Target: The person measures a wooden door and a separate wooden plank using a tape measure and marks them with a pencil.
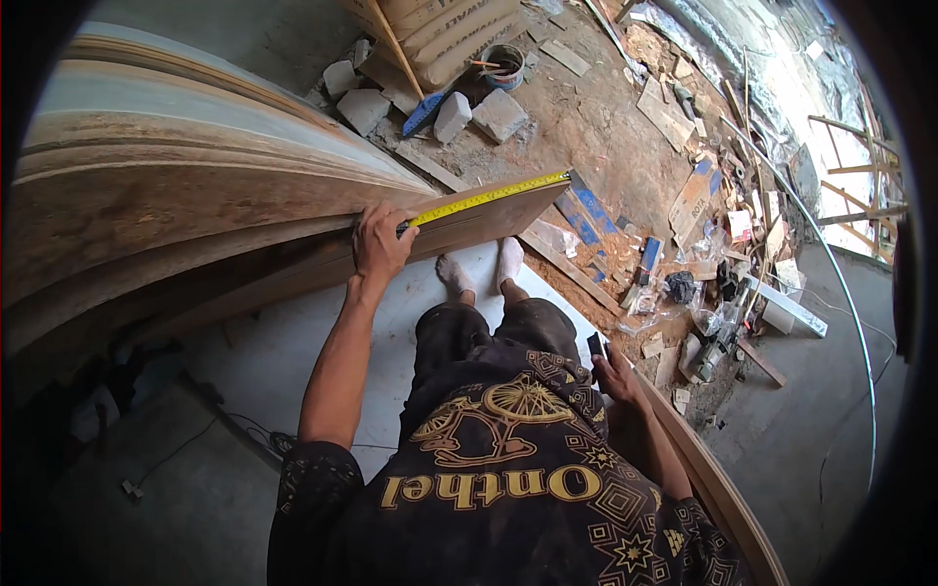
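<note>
Head view: nearest, low on the right, my right hand [618,375] is closed round a small dark thing [597,345], whose kind I cannot tell. It hangs beside my thigh, well apart from my left hand [379,244]. Between my forearms, my bare feet [455,277] stand on a pale sheet [393,327].

Farther out, my left hand is clamped on the tape [489,198] and the edge of a board [489,227]. Most of the tape's case is hidden by my fingers; its yellow blade runs right and away from me along the board's top edge to the far corner. My right hand is well short of it.

A stack of boards [195,190] fills the left side, close by my left hand. To the right of the board, a plank [572,271] and a litter of scraps [723,283] crowd the floor. Beyond lie broken blocks [363,111], a bucket [500,68] and, farthest, piled bags [454,39].
</note>
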A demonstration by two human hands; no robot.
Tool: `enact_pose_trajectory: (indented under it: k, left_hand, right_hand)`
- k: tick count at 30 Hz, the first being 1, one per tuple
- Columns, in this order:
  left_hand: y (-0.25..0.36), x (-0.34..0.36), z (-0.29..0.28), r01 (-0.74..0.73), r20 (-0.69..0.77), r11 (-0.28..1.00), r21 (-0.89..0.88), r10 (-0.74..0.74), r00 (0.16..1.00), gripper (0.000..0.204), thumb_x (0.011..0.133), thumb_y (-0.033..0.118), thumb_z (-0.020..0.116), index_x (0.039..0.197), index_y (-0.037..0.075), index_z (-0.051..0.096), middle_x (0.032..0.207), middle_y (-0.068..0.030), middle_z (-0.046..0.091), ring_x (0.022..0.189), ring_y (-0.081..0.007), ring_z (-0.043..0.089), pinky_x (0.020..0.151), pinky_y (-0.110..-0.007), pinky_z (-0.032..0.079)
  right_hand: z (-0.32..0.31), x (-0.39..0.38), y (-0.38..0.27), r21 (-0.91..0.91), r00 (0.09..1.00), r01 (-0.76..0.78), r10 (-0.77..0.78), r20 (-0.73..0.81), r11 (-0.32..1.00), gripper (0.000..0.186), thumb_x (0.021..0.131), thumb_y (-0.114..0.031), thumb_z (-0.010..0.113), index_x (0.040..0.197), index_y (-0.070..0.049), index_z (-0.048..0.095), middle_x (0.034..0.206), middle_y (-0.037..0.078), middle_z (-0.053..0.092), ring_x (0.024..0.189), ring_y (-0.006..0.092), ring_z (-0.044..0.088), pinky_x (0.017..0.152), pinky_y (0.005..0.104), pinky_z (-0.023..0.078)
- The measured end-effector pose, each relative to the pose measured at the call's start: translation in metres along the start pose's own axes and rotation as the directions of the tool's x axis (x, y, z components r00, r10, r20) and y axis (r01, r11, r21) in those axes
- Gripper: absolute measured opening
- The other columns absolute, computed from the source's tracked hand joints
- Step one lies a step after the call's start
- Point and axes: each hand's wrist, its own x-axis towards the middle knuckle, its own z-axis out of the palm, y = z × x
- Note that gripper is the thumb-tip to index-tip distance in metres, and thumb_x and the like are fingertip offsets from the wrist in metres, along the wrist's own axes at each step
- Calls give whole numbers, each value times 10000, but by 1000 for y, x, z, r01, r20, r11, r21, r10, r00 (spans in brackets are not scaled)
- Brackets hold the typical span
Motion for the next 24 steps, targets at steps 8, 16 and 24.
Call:
enact_pose_trajectory:
  k: [8, 16, 24]
  left_hand:
    - [-28, -35, 1, 51, -103, 998, 33, -48, 994, 266, 769, 131, 853, 1024, 91, 788, 1033, -106, 715, 1029, -351, 641, 924, -458, 518]
    - [-46, -44, -12, -27, -159, 999, -33, 22, 987, 288, 784, 87, 825, 1062, 61, 754, 1097, -117, 719, 1028, -372, 643, 903, -475, 531]
    - [-72, -65, -30, 10, -189, 997, 77, 4, 982, 117, 860, 79, 723, 971, 72, 758, 1038, -112, 677, 1003, -369, 642, 827, -505, 540]
  right_hand:
    - [-5, 70, -111, 92, 929, 333, -310, -201, 938, 310, 986, -323, 699, 1057, -22, 676, 783, 2, 599, 704, 110, 546, 627, 328, 462]
    - [59, 102, -219, 49, 863, 498, -500, 65, 866, 354, 1001, -338, 736, 1047, 3, 655, 805, 10, 645, 705, 97, 570, 624, 307, 476]
    - [83, 94, -233, 67, 896, 444, -441, -51, 894, 328, 1006, -279, 728, 1156, 9, 679, 910, 44, 701, 776, 113, 639, 676, 305, 525]
